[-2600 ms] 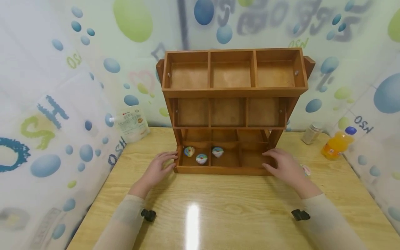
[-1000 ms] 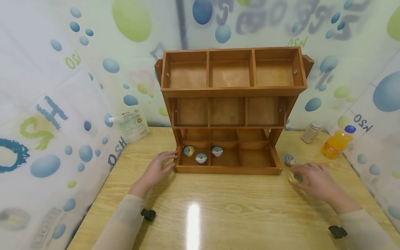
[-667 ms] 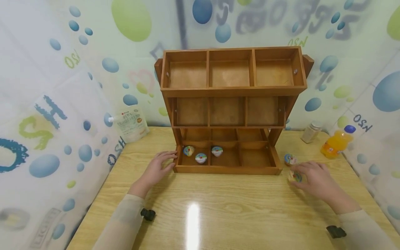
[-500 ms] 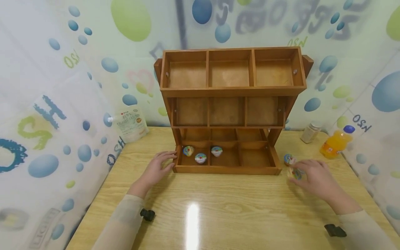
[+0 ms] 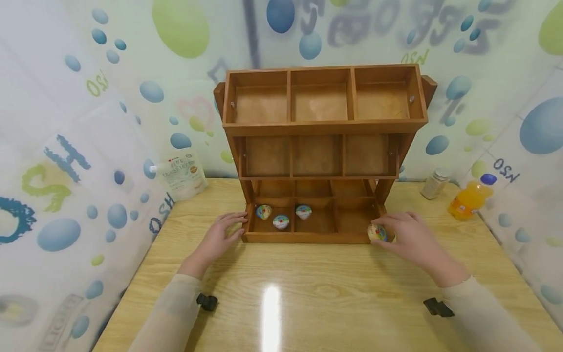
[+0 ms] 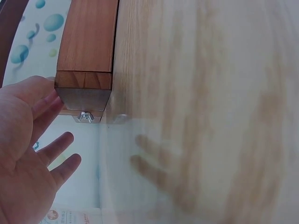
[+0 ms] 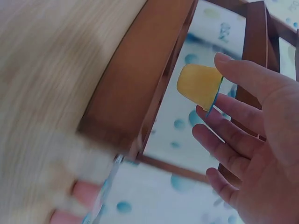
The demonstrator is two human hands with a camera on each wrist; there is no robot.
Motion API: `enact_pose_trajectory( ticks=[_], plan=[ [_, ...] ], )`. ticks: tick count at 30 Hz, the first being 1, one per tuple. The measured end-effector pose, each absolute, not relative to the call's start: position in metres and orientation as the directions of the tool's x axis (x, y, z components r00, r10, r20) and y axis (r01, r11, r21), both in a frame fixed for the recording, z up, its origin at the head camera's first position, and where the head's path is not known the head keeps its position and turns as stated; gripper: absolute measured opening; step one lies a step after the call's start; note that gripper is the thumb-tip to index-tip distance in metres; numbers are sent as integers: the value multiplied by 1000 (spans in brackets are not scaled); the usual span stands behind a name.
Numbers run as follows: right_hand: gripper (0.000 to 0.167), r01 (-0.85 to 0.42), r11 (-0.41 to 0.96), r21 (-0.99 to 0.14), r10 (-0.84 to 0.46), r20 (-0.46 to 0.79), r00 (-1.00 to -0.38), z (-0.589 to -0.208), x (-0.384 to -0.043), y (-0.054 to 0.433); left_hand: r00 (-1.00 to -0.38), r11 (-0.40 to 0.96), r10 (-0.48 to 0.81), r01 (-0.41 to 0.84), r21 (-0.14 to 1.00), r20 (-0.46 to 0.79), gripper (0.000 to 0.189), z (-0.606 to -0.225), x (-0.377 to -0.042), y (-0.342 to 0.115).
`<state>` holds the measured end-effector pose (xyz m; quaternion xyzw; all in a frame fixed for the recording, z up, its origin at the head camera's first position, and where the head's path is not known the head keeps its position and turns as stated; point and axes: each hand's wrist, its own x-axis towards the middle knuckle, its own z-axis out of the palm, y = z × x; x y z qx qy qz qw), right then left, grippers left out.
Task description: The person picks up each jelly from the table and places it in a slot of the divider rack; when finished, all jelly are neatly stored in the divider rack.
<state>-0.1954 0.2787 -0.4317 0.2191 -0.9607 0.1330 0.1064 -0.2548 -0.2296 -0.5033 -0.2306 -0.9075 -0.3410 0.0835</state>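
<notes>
My right hand [image 5: 413, 240] pinches a small yellow jelly cup [image 5: 377, 233] between thumb and fingers. It holds the cup over the right end of the bottom tier of a brown wooden shelf [image 5: 308, 238]. In the right wrist view, the yellow jelly cup [image 7: 198, 85] lies sideways, its lid towards my fingers. My left hand [image 5: 218, 240] touches the left end of that tier, fingers extended. Two jelly cups, one yellowish [image 5: 263, 211] and one white-lidded [image 5: 281, 222], sit in the bottom-left compartment. Another jelly cup [image 5: 303, 211] is in the bottom-middle one.
Pink jelly cups [image 7: 86, 193] stand on the table by the shelf's right end, hidden from the head view. A lidded jar [image 5: 435, 184] and an orange drink bottle [image 5: 471, 198] stand at right. A white pouch [image 5: 182, 174] leans on the wall at left.
My right hand has come left from the table beside the shelf, carrying the yellow jelly cup to the shelf's bottom-right end. The left hand stays at the shelf's left end.
</notes>
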Motion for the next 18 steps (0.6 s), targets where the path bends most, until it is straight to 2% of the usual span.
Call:
enact_pose_trajectory(
  ticks=[18],
  plan=[
    [48,-529,799,-286,-458,279,-844,-434,-244,194,-882,652,359,471,594,306,33,-505,-255,-230]
  ],
)
